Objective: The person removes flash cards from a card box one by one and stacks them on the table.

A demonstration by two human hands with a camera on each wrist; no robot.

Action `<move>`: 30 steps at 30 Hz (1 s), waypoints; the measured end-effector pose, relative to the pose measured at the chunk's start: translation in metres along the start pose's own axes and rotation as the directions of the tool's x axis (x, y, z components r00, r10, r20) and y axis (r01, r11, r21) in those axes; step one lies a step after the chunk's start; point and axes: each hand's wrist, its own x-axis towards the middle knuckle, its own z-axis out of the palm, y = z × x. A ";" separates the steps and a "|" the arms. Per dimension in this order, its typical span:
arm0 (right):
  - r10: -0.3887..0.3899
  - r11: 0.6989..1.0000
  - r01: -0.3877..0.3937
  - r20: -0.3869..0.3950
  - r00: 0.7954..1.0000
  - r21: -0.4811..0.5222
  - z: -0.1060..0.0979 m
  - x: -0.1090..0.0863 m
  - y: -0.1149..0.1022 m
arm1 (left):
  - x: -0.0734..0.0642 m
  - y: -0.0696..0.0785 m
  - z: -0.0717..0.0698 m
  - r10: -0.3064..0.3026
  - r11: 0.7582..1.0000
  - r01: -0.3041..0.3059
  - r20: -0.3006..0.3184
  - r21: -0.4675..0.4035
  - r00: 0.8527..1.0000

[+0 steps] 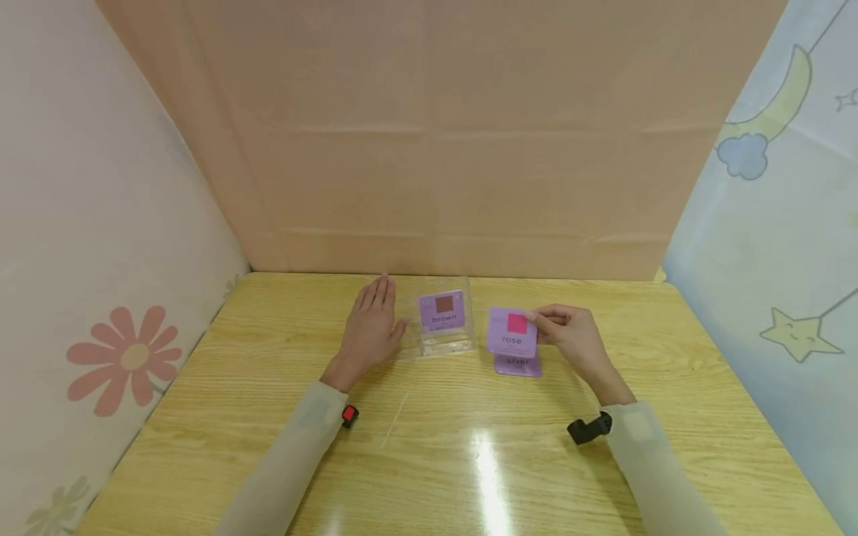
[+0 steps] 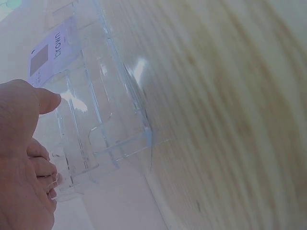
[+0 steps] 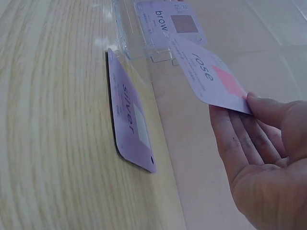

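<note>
Between thumb and fingers, my right hand [image 1: 570, 331] pinches a purple card [image 1: 506, 339] marked "rose" with a pink square, raised and tilted above the table. Below it on the tabletop lies a stack of purple cards [image 3: 128, 117], its top one reading "silver". A clear plastic holder [image 1: 445, 347] stands to the left, with a purple "brown" card [image 1: 442, 318] leaning in its back part. Beside the holder's left side is my left hand [image 1: 371, 325], its fingers straight; the left wrist view shows the thumb over the holder [image 2: 79, 129]. Whether the palm presses on it is hard to tell.
All this stands on a wood-grain table [image 1: 429, 447], near its back edge. A tan backdrop [image 1: 429, 149] rises behind the table. Printed panels flank it, one with a flower [image 1: 124, 357] on the left, one with a star [image 1: 801, 335] on the right.
</note>
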 end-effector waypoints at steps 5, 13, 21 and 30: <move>0.031 1.000 -0.031 0.021 0.999 -0.005 -0.003 -0.001 0.003 | 0.000 0.000 -0.001 -0.010 1.000 0.010 0.017 -0.008 1.000; 0.077 0.996 -0.079 0.057 0.995 0.039 -0.007 0.003 0.013 | 0.000 -0.001 0.000 0.000 1.000 0.000 0.007 -0.002 1.000; 0.124 0.991 -0.128 0.090 0.988 0.039 -0.009 0.004 0.018 | -0.001 0.000 0.001 0.007 1.000 -0.008 0.016 0.008 1.000; 0.170 0.985 -0.173 0.118 0.978 0.015 -0.010 0.006 0.023 | -0.001 0.001 -0.002 0.010 1.000 -0.010 -0.002 -0.006 1.000</move>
